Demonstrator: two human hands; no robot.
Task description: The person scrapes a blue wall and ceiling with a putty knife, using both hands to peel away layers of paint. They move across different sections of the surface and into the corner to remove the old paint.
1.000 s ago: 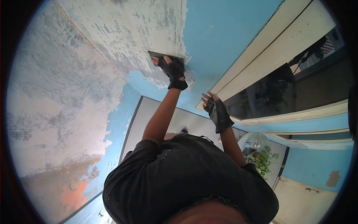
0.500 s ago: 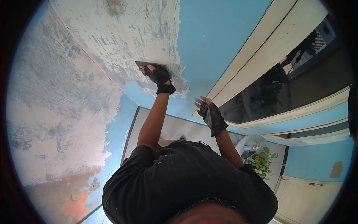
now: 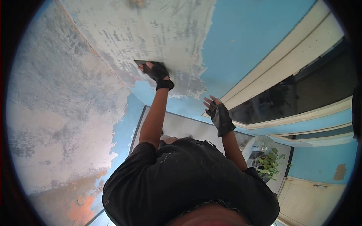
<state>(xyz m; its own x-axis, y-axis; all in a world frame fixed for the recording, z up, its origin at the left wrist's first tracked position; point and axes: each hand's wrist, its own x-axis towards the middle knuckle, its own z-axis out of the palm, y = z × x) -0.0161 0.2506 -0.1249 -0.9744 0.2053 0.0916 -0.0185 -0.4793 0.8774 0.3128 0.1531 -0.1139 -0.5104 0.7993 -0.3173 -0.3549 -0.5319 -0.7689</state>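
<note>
My left hand [image 3: 154, 73], in a black fingerless glove, presses a dark flat pad [image 3: 148, 61] against the wall. Its fingers lie over the pad, which touches a patch of scraped, grey-white wall [image 3: 169, 45] beside blue paint [image 3: 241, 22]. Off to the right, my right hand [image 3: 218, 115], gloved the same way, is raised beside the lower corner of the cream window frame [image 3: 260, 79]. Its fingers are spread and nothing shows in it.
A dark window pane [image 3: 271, 94] fills the right side. Below it, a green potted plant [image 3: 270, 164] stands by a pale round surface with small items. Another patchy wall [image 3: 64, 101] is on the left, and a cream door [image 3: 313, 201] at lower right.
The wall and window have shifted right in the view. My left hand and the pad have moved slightly left and up against the view, and my right hand slightly right.
</note>
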